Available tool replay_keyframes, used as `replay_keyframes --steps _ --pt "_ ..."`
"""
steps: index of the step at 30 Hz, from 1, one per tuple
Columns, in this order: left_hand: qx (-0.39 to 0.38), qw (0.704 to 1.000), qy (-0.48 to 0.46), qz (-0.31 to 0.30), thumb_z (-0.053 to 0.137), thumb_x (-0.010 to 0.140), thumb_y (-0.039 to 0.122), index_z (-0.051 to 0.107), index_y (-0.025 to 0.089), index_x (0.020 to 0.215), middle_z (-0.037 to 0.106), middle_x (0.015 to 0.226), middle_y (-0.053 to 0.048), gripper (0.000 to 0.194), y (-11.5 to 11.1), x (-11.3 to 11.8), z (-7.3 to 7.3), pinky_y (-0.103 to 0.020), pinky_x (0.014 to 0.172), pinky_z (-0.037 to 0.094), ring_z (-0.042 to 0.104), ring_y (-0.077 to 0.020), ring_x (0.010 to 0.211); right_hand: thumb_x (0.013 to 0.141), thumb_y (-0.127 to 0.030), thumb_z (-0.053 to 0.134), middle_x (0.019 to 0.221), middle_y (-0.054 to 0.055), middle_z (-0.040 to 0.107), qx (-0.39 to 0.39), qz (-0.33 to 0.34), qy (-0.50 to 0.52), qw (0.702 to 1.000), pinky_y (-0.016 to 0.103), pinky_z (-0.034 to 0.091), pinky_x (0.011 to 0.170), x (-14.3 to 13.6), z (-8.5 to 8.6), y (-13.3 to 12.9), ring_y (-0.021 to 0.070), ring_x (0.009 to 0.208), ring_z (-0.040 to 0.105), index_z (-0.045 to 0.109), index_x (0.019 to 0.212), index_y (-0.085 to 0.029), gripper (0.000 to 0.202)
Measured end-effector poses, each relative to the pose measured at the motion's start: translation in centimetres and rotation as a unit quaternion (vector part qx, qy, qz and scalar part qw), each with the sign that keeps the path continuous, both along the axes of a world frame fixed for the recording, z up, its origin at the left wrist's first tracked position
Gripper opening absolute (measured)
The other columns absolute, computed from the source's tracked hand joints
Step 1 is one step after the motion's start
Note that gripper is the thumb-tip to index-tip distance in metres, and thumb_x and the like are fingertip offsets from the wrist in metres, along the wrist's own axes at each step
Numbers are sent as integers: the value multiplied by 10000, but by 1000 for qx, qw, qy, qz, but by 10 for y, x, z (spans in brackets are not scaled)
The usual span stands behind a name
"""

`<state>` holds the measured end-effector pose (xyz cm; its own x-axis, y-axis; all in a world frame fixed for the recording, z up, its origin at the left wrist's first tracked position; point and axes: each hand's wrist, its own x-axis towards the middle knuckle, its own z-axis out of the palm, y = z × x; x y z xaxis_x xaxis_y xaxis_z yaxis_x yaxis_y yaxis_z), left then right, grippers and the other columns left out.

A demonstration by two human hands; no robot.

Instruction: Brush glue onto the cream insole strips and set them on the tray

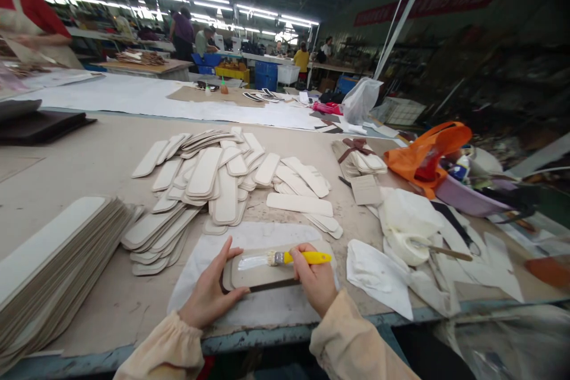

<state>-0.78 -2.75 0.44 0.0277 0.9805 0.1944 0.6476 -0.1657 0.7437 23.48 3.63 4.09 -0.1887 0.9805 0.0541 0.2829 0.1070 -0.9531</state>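
In my right hand (318, 286) is a paintbrush (321, 257) with a yellow handle, gripped near its metal collar. Its pale bristles touch the top of a beige rounded panel (262, 276), where a wet, shiny white streak runs to the left. My left hand (210, 292) grips the panel's left end between thumb and fingers. The panel appears to lie on another piece, over a white sheet (196, 276). Just beyond spreads a loose pile of similar cream rounded pieces (226, 196).
A tall stack of long strips (57, 243) stands at left. On the right are a white tub (407, 248) with a stick across it, a crumpled white cloth (374, 270), an orange bag (427, 154) and a purple basin (472, 197). Several people work farther back.
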Motion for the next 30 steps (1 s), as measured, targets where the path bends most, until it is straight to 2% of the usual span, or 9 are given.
replay_keyframes --steps 10,16,18,20,24,27,30 --pt "-1 999 36 9 649 768 399 41 265 1471 542 1296 -78 939 3 -2 -1 -436 1066 370 491 -249 1232 880 -460 483 482 -43 491 21 -107 -57 992 263 387 540 76 2 18 161 488 500 554 778 -205 283" --pt "-1 999 42 8 651 767 400 48 260 1471 543 1300 -81 937 4 -3 -3 -444 1059 378 486 -257 1237 884 -475 474 506 -37 497 48 -140 -114 982 266 377 565 96 11 16 150 496 492 551 767 -199 310" --pt "5 999 43 8 658 763 395 49 266 1470 545 1296 -79 942 4 -2 -2 -442 1054 384 496 -256 1226 882 -471 488 507 -42 486 53 -144 -89 984 258 373 561 88 15 11 142 500 483 546 778 -197 298" --pt "12 999 40 4 665 760 381 52 268 1470 540 1296 -80 945 3 -1 -1 -437 1056 383 503 -250 1219 882 -477 492 491 -52 463 30 -130 -22 991 246 352 521 72 18 4 129 475 448 537 792 -197 298" --pt "14 1000 23 -5 683 749 344 60 258 1469 527 1302 -91 956 2 -1 -1 -438 1055 382 495 -246 1224 879 -494 484 442 -70 421 -69 -44 109 991 231 284 436 20 18 -11 108 410 365 527 802 -191 315" --pt "13 1000 10 -6 693 739 354 54 265 1470 527 1299 -93 975 2 0 -1 -452 1046 389 505 -250 1210 885 -463 483 439 -74 425 -91 10 132 987 222 296 448 -16 12 -18 99 412 365 517 772 -194 293" --pt "11 1000 -4 -10 693 738 352 54 265 1470 524 1300 -97 976 2 0 -2 -452 1034 401 520 -250 1190 899 -421 483 448 -74 441 -81 43 120 988 217 334 491 -37 4 -20 98 432 395 517 755 -194 271"
